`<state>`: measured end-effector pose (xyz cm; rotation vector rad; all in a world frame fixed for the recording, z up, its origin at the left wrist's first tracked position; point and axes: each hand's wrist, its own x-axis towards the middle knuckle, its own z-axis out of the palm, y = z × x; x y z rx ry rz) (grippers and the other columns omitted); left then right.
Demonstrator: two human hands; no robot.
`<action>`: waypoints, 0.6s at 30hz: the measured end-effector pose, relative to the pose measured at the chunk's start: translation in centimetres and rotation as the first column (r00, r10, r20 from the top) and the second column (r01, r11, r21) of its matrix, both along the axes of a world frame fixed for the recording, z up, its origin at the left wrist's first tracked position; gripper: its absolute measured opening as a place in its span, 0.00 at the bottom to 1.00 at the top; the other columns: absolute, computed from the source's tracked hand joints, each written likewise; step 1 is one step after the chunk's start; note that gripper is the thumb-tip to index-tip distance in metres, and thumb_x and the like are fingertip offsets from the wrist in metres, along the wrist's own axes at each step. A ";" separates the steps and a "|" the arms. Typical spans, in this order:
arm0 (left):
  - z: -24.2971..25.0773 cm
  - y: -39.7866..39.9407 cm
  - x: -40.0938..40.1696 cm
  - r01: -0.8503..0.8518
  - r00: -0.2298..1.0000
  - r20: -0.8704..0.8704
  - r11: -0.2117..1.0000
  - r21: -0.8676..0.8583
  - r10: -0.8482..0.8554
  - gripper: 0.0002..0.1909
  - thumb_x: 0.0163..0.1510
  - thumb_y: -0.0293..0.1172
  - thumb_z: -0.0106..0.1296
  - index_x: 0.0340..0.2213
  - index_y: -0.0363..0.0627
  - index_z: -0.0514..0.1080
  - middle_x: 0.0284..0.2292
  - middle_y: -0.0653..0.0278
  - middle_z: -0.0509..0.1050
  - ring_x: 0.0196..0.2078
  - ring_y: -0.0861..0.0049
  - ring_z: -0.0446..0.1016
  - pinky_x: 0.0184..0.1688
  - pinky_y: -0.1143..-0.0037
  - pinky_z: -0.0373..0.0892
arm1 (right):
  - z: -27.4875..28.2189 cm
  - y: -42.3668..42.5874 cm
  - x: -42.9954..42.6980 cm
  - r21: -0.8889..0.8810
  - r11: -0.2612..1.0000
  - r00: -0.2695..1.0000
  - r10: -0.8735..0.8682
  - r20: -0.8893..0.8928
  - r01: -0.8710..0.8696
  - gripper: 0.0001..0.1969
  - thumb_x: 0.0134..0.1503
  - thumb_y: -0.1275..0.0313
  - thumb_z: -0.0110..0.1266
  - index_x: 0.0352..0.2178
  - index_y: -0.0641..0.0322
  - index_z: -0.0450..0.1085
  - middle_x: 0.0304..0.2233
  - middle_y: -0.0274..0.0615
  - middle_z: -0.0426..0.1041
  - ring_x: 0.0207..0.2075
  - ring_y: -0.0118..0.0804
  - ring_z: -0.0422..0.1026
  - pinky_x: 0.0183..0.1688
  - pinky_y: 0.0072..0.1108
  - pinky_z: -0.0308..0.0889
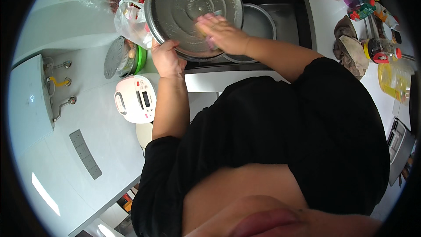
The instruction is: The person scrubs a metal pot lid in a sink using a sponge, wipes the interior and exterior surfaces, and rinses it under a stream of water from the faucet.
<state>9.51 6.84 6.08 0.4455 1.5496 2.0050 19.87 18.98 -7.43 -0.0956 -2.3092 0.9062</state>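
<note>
A large round metal pan or lid [171, 10], with concentric rings and a small raised centre, is held up over the dark sink [289, 16]. Soapy streaks and drops cover its face. My left hand [167, 59] grips its near left rim, thumb on top. Blurred by motion, my right hand [227, 36] presses a sponge or cloth [210, 42] against the wet face. Only yellowish and pink bits of that sponge or cloth show under the fingers. Behind the held metal piece, a second round metal pan [260, 19] rests in the sink, partly hidden.
To the left are a white plastic bag [126, 19], a green-rimmed container [141, 60] with a grey lid, and a pink-white rice cooker [136, 98]. Crumpled cloths [352, 47], a sauce bottle [380, 51] and a yellow oil jug [393, 80] stand along the right counter.
</note>
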 end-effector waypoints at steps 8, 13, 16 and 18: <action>-2.3 0.0 1.9 0.001 0.998 0.060 0.990 -0.142 0.007 0.29 0.36 0.12 0.39 0.44 0.41 0.65 0.36 0.61 0.70 0.38 0.68 0.69 0.44 0.70 0.67 | 1.9 6.8 -7.6 -0.046 0.962 0.921 -0.244 0.305 0.270 0.28 0.54 0.68 0.45 0.57 0.59 0.53 0.59 0.50 0.54 0.60 0.51 0.51 0.58 0.38 0.50; -3.3 -2.6 -1.1 -0.207 0.967 0.131 0.972 -0.108 0.221 0.32 0.36 0.12 0.36 0.48 0.40 0.62 0.44 0.55 0.68 0.45 0.61 0.69 0.48 0.64 0.67 | 2.4 -3.6 -2.6 -0.070 0.936 0.938 0.347 0.004 -0.346 0.27 0.57 0.69 0.42 0.59 0.54 0.52 0.62 0.45 0.49 0.64 0.39 0.45 0.64 0.33 0.41; -4.2 -4.6 -1.3 -0.254 0.932 0.236 0.960 -0.122 0.276 0.29 0.38 0.13 0.36 0.46 0.42 0.63 0.45 0.57 0.67 0.48 0.60 0.66 0.54 0.58 0.62 | -3.9 -2.3 -0.9 0.053 0.968 0.956 0.234 0.176 -0.246 0.26 0.59 0.69 0.39 0.59 0.56 0.50 0.62 0.41 0.49 0.64 0.40 0.45 0.64 0.32 0.39; -4.7 -5.5 -0.2 -0.286 0.909 0.261 0.941 -0.179 0.325 0.28 0.39 0.14 0.37 0.45 0.42 0.63 0.45 0.56 0.67 0.48 0.59 0.66 0.54 0.58 0.62 | -6.6 -1.2 -0.1 0.058 0.986 0.955 0.139 0.263 -0.159 0.25 0.59 0.69 0.38 0.59 0.56 0.52 0.61 0.41 0.51 0.63 0.40 0.47 0.64 0.33 0.41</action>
